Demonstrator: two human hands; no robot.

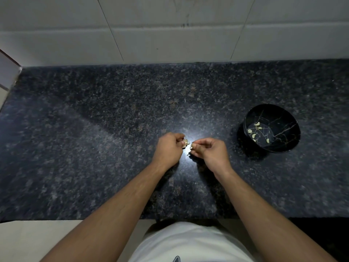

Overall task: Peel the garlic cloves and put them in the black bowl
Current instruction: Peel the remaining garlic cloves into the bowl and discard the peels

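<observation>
- Left hand [168, 146] grip curled round garlic [186, 142], low over dark surface [113, 129].
- Right hand [209, 149] grip pinches small pale piece [192, 146], clove or skin unclear.
- Black bowl [283, 144] right of hands, peeled cloves [255, 136] inside.

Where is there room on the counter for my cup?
The dark speckled granite counter is bare left of the left hand, and behind both hands up to the white tiled wall. It is crowded between the right hand and the black marbled bowl.
</observation>
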